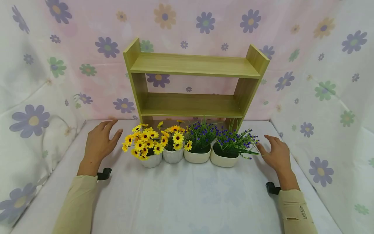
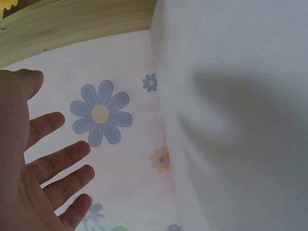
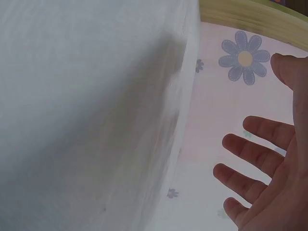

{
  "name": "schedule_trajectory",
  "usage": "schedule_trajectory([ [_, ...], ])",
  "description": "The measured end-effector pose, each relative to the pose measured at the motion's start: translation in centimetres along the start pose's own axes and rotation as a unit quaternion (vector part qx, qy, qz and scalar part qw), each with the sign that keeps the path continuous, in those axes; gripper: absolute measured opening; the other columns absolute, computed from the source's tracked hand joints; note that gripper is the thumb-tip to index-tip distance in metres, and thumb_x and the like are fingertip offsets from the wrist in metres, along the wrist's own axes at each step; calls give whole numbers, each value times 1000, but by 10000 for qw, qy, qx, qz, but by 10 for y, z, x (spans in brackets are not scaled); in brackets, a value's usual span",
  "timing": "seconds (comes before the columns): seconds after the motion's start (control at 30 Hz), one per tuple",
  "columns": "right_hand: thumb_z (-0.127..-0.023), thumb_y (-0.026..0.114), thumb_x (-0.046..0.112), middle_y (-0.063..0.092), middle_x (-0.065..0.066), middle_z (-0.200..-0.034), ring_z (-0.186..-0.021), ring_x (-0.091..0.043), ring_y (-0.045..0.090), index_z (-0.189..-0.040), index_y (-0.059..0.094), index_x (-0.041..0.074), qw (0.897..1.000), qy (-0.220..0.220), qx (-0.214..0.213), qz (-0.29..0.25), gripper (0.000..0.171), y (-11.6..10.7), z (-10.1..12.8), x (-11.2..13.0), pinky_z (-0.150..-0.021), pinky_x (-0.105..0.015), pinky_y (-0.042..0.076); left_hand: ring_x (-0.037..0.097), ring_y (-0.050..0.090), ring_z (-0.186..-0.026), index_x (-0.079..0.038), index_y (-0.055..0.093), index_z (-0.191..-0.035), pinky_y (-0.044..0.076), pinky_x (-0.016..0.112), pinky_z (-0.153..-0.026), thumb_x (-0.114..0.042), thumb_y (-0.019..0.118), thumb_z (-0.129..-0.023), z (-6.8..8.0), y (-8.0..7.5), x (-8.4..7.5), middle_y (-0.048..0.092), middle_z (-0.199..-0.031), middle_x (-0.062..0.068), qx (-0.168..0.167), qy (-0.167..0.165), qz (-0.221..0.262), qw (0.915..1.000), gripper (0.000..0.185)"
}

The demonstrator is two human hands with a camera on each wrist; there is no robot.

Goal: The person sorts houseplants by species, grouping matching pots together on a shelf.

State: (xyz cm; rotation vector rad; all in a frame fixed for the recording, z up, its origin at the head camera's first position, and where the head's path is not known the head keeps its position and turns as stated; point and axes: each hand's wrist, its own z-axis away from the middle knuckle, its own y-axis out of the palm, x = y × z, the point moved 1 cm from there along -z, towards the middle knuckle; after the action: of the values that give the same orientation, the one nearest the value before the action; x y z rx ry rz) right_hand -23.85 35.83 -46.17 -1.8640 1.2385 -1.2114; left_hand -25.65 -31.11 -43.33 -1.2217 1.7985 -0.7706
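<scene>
Four would be too many to count, so several potted artificial plants stand in a row before a wooden shelf [image 1: 193, 104]. On the left are yellow daisies [image 1: 144, 139] in a grey-white pot [image 1: 152, 161], beside a second grey-white pot [image 1: 173, 156] of yellow daisies. Purple-flowered plants fill a cream oval pot [image 1: 197, 157] and another cream oval pot [image 1: 224, 160] to the right. My left hand [image 1: 100, 139], fingers spread and holding nothing, is left of the row. My right hand [image 1: 276, 152] is also empty, its thumb near the rightmost plant's leaves.
The shelf has two visible boards and upright sides, and stands at the back of a white-covered table [image 1: 187, 201]. Flower-print curtains [image 1: 181, 29] enclose the back and both sides. A black wrist mount [image 1: 104, 174] shows at the left wrist, another mount [image 1: 273, 188] at the right.
</scene>
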Motion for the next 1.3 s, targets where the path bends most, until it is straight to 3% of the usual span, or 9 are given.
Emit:
schedule_trajectory([
  [0.3, -101, 68, 27, 57, -35, -141, -127, -58, 53, -141, 59, -6, 9998, 49, 175, -86, 53, 2, -4, 7, -103, -74, 44, 55, 57, -122, -6, 57, -150, 43, 73, -104, -39, 61, -108, -5, -3, -3, 62, -136, 30, 116, -208, 319, 9992, 53],
  [0.6, -97, 73, 15, 62, -34, -132, -122, -58, 55, -140, 58, -8, 9995, -102, 216, -218, 51, 1, -4, 11, -102, -73, 44, 47, 59, -124, -9, 62, -146, 46, 68, -105, -40, 63, -107, -12, -5, -21, 66, -134, 22, 18, -198, 996, 9948, 49],
  [0.8, -97, 74, 15, 66, -33, -124, -117, -55, 59, -140, 57, -9, 9989, -187, 305, -309, 52, -1, -6, 15, -98, -70, 48, 42, 58, -130, -8, 63, -143, 44, 67, -111, -41, 62, -108, -20, -6, -36, 64, -139, 19, 69, -172, 1566, 9875, 49],
  [1.03, -98, 76, 17, 64, -32, -131, -122, -53, 60, -142, 56, -8, 9968, -278, 607, -431, 54, 0, -7, 20, -103, -70, 47, 39, 64, -126, -7, 64, -140, 51, 65, -105, -38, 63, -108, -29, -2, -47, 67, -137, 16, -43, -88, 2056, 9786, 45],
  [1.17, -96, 76, 9, 62, -32, -134, -126, -53, 58, -142, 55, -8, 9924, -457, 852, -756, 53, 1, -8, 24, -106, -70, 46, 39, 67, -122, -6, 64, -139, 57, 64, -98, -36, 65, -107, -35, -1, -54, 67, -138, 15, -161, 24, 2358, 9717, 43],
  [1.3, -89, 81, 2, 63, -28, -135, -129, -52, 57, -136, 57, -3, 9841, -493, 1172, -1238, 54, 2, -6, 26, -107, -69, 47, 39, 69, -119, -4, 65, -137, 56, 63, -101, -29, 67, -107, -39, -2, -61, 67, -137, 15, -270, 147, 2588, 9654, 40],
])
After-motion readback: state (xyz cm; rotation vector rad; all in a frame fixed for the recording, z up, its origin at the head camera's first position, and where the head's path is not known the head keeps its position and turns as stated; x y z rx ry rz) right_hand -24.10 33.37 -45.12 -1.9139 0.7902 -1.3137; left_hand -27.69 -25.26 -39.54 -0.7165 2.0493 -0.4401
